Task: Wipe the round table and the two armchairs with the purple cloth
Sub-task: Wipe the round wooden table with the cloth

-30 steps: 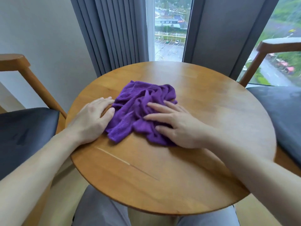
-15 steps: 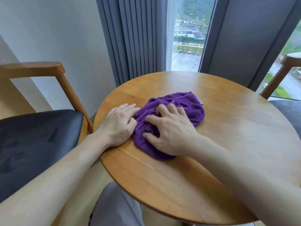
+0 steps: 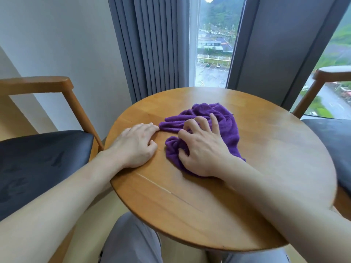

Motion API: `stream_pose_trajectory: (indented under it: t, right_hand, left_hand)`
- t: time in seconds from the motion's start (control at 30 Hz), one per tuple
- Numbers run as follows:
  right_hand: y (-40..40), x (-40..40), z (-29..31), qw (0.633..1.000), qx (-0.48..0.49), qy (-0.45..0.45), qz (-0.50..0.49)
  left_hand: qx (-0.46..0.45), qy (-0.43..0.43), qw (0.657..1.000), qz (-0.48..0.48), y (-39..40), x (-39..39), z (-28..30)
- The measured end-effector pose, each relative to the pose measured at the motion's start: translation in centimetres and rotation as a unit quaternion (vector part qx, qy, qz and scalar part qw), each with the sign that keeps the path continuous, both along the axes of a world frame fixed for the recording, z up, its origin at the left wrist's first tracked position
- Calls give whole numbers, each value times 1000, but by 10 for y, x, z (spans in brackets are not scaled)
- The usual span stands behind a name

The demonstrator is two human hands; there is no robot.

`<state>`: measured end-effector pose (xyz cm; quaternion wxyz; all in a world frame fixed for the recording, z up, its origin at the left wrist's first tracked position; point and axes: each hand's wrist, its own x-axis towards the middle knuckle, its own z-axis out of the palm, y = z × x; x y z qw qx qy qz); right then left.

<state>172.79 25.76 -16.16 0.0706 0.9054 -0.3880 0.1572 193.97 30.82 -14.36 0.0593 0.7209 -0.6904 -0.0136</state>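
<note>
On table [image 3: 266, 168], right hand [image 3: 205, 150] has bunched cloth [image 3: 226, 126] tighter.

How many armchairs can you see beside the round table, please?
2: the left armchair stands left of the round table, and the right armchair right of it; both are cut off by the frame.
</note>
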Motion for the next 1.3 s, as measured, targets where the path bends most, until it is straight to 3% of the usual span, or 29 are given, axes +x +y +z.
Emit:
stream_pose_trajectory:
  t: [0.1, 0.23, 0.37, 0.63, 0.8, 0.9, 1.13, 1.3]
  right_hand:
    - [-35, -10, 0, 997, 70, -16, -20]
    - [-57, -57, 7, 994, 101, -35, -29]
    - [-30, -92, 0, 992, 120, -34, -29]
    - [-36, -58, -6, 988, 119, -78, -60]
    - [-72, -120, 4, 984, 131, -107, -53]
    - [-51, -149, -2, 980, 150, -74, -107]
    - [-21, -91, -13, 975, 149, -86, -142]
    - [-52, -122, 4, 973, 166, -132, -91]
  left_hand:
    - [17, 31, 999, -8, 0, -19, 1]
    - [10, 122, 988, -90, 7, -63, -4]
    - [14, 105, 988, -109, 6, -81, -20]
    - [-2, 82, 992, -98, 4, -79, -27]
    - [6, 92, 990, -106, 8, -79, -27]
    - [5, 86, 991, -104, 9, -83, -25]
    - [-7, -21, 992, -124, 2, -98, -11]
    - [-44, 44, 991, -118, -1, -127, -6]
